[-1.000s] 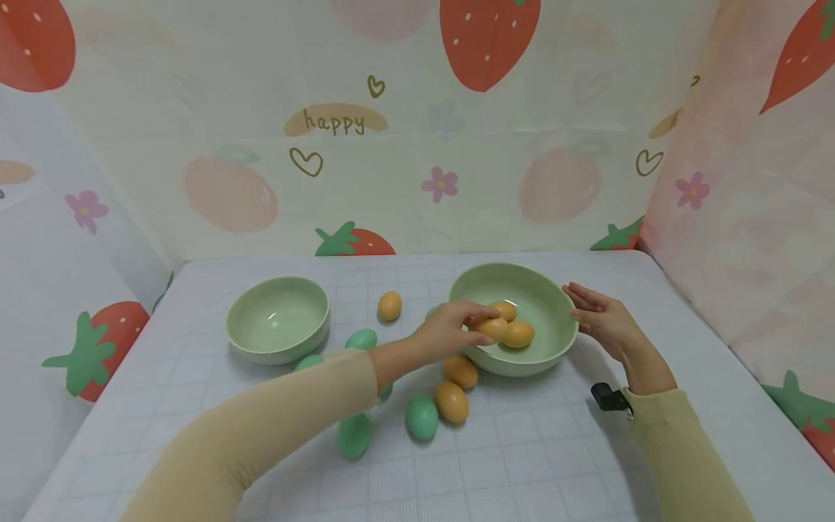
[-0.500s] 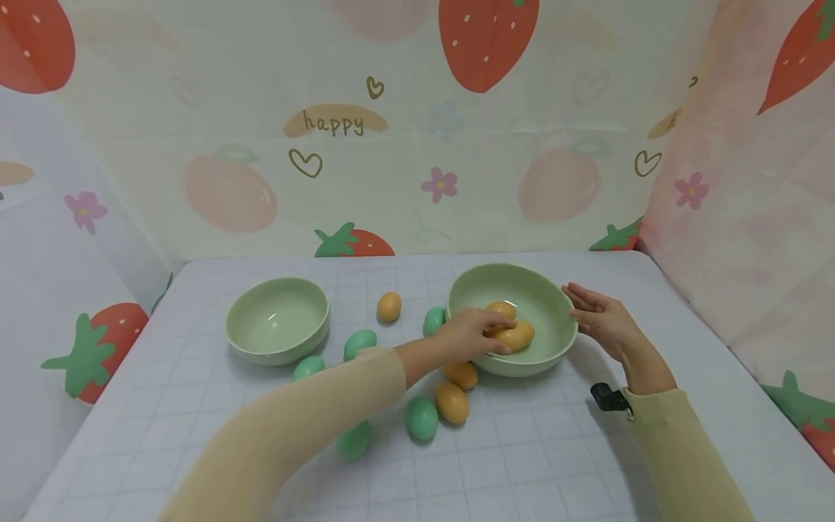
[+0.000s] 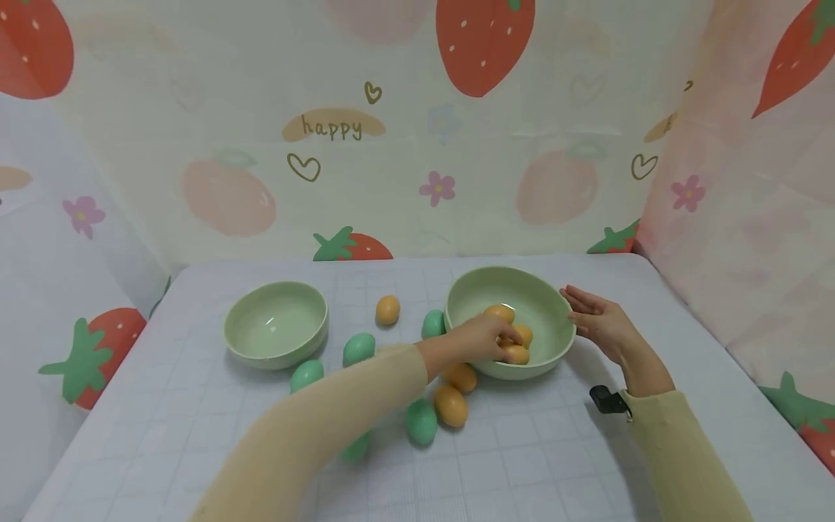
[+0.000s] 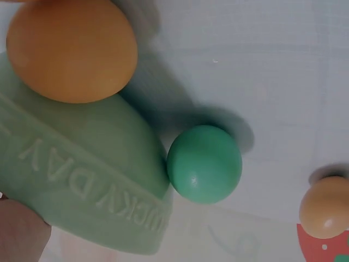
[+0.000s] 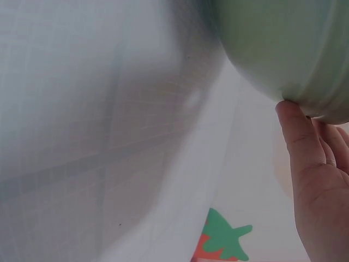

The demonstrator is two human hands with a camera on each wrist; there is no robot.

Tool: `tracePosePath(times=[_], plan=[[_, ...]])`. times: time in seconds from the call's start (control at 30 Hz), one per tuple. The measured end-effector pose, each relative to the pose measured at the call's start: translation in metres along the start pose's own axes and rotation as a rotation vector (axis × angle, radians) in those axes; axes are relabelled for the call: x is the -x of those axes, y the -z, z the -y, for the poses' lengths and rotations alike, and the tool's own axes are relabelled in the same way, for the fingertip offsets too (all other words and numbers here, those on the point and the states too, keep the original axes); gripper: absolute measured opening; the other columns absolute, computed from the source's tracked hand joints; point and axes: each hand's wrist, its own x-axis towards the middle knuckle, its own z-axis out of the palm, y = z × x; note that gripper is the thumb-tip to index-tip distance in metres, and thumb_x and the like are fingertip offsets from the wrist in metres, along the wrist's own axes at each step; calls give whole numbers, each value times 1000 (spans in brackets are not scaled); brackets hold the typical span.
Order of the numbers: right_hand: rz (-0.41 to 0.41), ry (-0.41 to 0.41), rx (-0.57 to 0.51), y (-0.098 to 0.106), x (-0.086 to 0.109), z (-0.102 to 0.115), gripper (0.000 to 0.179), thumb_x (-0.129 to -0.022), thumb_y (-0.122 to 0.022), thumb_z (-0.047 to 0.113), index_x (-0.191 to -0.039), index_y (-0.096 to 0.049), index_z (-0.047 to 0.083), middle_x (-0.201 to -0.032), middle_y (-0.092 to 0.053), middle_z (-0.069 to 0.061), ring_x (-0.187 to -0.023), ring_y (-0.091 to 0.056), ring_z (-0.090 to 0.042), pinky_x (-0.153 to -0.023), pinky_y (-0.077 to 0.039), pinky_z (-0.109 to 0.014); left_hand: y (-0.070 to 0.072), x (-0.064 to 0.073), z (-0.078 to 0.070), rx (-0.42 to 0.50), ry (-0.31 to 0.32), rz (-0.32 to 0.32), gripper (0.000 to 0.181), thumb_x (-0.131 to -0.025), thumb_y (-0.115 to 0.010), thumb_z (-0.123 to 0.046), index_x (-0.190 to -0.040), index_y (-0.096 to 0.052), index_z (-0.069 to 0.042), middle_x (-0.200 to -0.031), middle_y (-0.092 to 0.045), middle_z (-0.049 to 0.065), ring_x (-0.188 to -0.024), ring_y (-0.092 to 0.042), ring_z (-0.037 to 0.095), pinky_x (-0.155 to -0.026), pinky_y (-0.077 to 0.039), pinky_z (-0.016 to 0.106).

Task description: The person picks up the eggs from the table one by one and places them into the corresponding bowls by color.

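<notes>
My left hand (image 3: 479,339) reaches over the near-left rim of the right green bowl (image 3: 551,304). Its fingers and thumb are around an orange egg (image 3: 518,354) low in that bowl. Two more orange eggs lie beside it, one (image 3: 499,312) farther back and one (image 3: 524,334) by the fingers. My right hand (image 3: 603,319) touches the bowl's outer right side with fairly straight fingers; in the right wrist view a fingertip (image 5: 289,109) meets the bowl wall. Against the bowl's left side sits a green egg (image 4: 204,164), with raised lettering on the bowl near it.
Another green bowl (image 3: 270,333) stands at the left with no eggs visible in it. Several green eggs (image 3: 359,349) and orange eggs (image 3: 451,406) lie between and in front of the bowls, some partly behind the left sleeve. A lone orange egg (image 3: 388,309) rests farther back.
My left hand has moved right and lower into the right bowl, carrying the orange egg down beside the other two. My right hand stays at the bowl's side.
</notes>
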Motion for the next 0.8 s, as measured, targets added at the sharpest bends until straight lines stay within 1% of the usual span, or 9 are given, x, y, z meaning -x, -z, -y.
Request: tracePosePath(times=[0.07, 0.13, 0.27, 0.33, 0.43, 0.53, 0.67, 0.73, 0.8], plan=[[0, 1, 0, 0, 0, 0, 66, -99, -50, -1, -153, -11, -2, -157, -12, -21, -144, -18, -28, -88, -47, -15, 1, -2, -1, -15, 10, 16, 33, -91, -71, -18, -123, -69, -11, -108, -66, 1, -95, -53, 10, -86, -42, 19], [0, 4, 0, 1, 0, 0, 66, -99, -49, -2, -153, -11, -2, -157, -12, -21, -144, -17, -30, -88, -47, -15, 1, -3, -2, -40, 25, 24, 32, -90, -72, -19, -121, -70, -13, -105, -66, -1, -93, -54, 8, -84, -43, 18], [-1, 7, 6, 0, 0, 1, 66, -99, -49, -2, -153, -11, -3, -157, -13, -22, -144, -18, -30, -89, -47, -16, -1, -4, -2, -77, 59, 21, 30, -88, -74, -20, -118, -72, -17, -99, -67, -5, -91, -56, 6, -81, -42, 17], [-3, 6, 11, 1, 1, 0, 66, -99, -49, -2, -153, -12, -3, -157, -13, -22, -144, -18, -29, -89, -47, -16, -2, -4, -3, -86, 69, 22, 30, -88, -74, -20, -118, -72, -18, -99, -67, -6, -91, -56, 5, -81, -42, 16], [-9, 17, 23, 3, 2, -1, 65, -100, -48, -2, -153, -12, -3, -157, -14, -22, -144, -19, -30, -89, -47, -15, -3, -6, -3, -70, 73, 22, 31, -88, -74, -21, -119, -71, -18, -103, -68, -5, -96, -58, 6, -85, -43, 17], [-11, 23, 26, 3, 1, -1, 64, -100, -48, -2, -153, -12, -3, -157, -15, -22, -143, -19, -31, -89, -47, -15, -3, -8, 0, -27, 70, 21, 33, -89, -73, -20, -121, -70, -15, -110, -68, -2, -104, -59, 10, -90, -43, 19], [-4, 25, 18, 2, 0, -2, 63, -99, -47, -3, -153, -13, -4, -157, -15, -21, -143, -18, -33, -92, -46, -17, -1, -5, 0, 80, 79, 7, 34, -89, -72, -14, -122, -67, -9, -116, -67, 4, -112, -58, 17, -95, -44, 24], [-5, 30, 23, 3, 2, -3, 63, -99, -47, -4, -152, -13, -4, -157, -16, -21, -143, -18, -34, -94, -46, -20, 2, -1, -2, 125, 81, -11, 34, -90, -71, -12, -123, -66, -8, -118, -67, 5, -114, -58, 20, -95, -45, 26], [-13, 30, 24, 3, 2, -3, 63, -99, -47, -4, -152, -14, -4, -157, -17, -21, -143, -19, -33, -98, -45, -23, 5, 5, -2, 167, 74, -45, 34, -91, -69, -10, -124, -65, -7, -121, -66, 6, -116, -57, 23, -97, -46, 30]])
